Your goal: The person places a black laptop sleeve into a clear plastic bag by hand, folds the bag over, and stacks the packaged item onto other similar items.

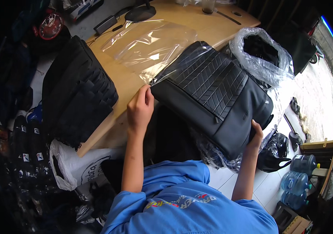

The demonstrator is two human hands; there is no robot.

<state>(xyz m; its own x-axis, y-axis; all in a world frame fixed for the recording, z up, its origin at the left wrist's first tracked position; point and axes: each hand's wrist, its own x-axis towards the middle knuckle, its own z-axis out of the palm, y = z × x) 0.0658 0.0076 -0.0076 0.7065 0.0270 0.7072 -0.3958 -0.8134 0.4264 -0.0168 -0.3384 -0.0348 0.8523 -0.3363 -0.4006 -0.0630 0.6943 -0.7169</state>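
A black backpack [234, 111] with a chevron-patterned front panel lies tilted in front of me, its far end resting over the table edge. Clear plastic film [145, 48] spreads across the tabletop and covers the backpack's far corner. My left hand [140, 107] pinches the edge of that film close to the backpack's left corner. On the other side, my right hand [257, 134] grips the near right end of the backpack, thumb on top, with its other fingers hidden underneath.
Black fabric bags [78, 93] are piled on the left of the wooden table [182, 11]. Beyond the backpack stands an open clear plastic sack [248, 43] with black items inside. Water jugs [295, 181] and a black plastic bag [275, 152] sit on the floor at right.
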